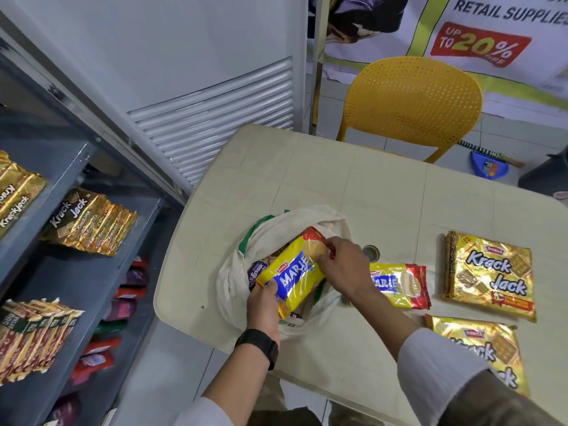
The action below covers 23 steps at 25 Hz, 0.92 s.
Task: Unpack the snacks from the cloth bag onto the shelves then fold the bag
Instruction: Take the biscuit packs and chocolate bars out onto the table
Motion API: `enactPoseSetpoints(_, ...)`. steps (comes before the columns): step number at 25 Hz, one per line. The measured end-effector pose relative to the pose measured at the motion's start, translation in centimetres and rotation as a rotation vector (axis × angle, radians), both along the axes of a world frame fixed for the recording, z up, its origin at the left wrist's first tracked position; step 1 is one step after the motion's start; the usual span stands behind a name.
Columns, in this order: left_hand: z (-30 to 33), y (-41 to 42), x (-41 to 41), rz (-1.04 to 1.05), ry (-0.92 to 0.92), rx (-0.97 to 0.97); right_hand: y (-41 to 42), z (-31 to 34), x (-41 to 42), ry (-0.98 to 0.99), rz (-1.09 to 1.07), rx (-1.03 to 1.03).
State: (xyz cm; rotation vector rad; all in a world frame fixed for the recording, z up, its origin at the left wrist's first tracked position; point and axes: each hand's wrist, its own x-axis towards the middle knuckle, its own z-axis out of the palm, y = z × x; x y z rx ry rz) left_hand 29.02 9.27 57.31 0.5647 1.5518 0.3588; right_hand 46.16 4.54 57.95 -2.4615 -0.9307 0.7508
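A cream cloth bag (pixel 233 281) with green trim lies open on the beige table (pixel 307 186). Over its mouth both my hands hold a yellow Marie biscuit pack (pixel 292 276): my left hand (pixel 261 305) grips the near end, my right hand (pixel 341 265) pinches the far red end. A purple packet (pixel 254 272) peeks out of the bag beneath it. On the table to the right lie another Marie pack (pixel 399 284) and two gold Krack Jack packs (pixel 491 278) (pixel 482 348). The grey shelves (pixel 76 284) on the left hold Krack Jack packs (pixel 89 222) and other snacks.
A yellow plastic chair (pixel 412 103) stands behind the table. A white louvred cabinet (pixel 215 118) fills the gap between shelves and table. A blue dustpan with brush (pixel 488 164) lies on the tiled floor at the right. A round hole (pixel 371 253) marks the table's middle.
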Motion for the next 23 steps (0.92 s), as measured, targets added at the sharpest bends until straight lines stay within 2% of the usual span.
enactPoseSetpoints(2, 1.7, -0.4, 0.9, -0.088, 0.025, 0.111, -1.9, 0.5, 0.7, 0.099, -0.099, 0.087)
enactPoseSetpoints(5, 3.2, -0.7, 3.1, -0.136, 0.057, 0.178, -4.1, 1.0, 1.7, 0.263, -0.241, 0.187)
enactPoseSetpoints(9, 4.0, -0.8, 8.9, -0.241, -0.142, 0.215, -6.3, 1.5, 7.0, 0.300, -0.441, 0.336)
enactPoseSetpoints(11, 3.6, -0.6, 14.0, -0.322, -0.230, 0.182, -7.3, 1.2, 11.3, 0.273, -0.509, 0.294)
enactPoseSetpoints(16, -1.2, -0.4, 24.5, -0.694, -0.098, 0.231, -10.3, -2.2, 19.2, 0.361, -0.676, 0.157)
enactPoseSetpoints(20, -4.5, -0.5, 27.0, -0.820, 0.011, 0.218, -11.7, -4.9, 20.3, 0.440, -0.637, 0.102)
enactPoseSetpoints(23, -4.2, -0.5, 26.0, -0.902, -0.008, 0.199, -11.6, -4.1, 19.8, 0.467, -0.581, 0.110)
